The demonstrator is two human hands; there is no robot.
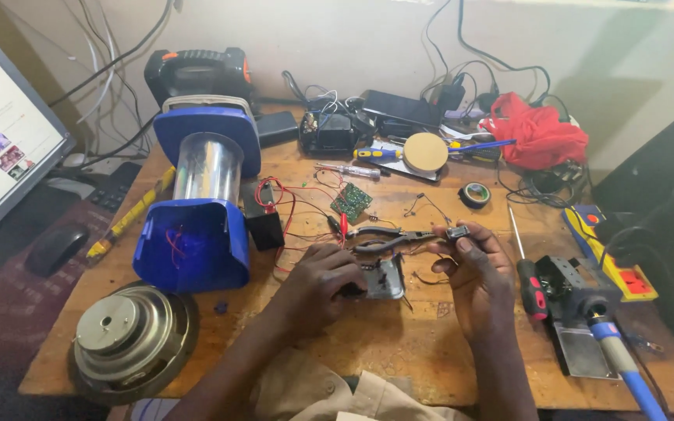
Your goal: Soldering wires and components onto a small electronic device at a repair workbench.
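Fingers (pixel 462 243) above cluttered wooden table (pixel 368 343)

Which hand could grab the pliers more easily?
Probably the right hand. Its fingertips pinch a small grey part right at the tip end of the pliers. The left hand rests lower, touching a small metal piece on the table.

Single view, head-worn camera. It looked down and forward from above the person's chest onto a wooden workbench (pixel 399 343), facing the rear wall (pixel 313 39). Range was close: forearms entered from the bottom edge, both hands sat near frame centre. A monitor (pixel 1 125) cut the left edge; no second view shared the scene.
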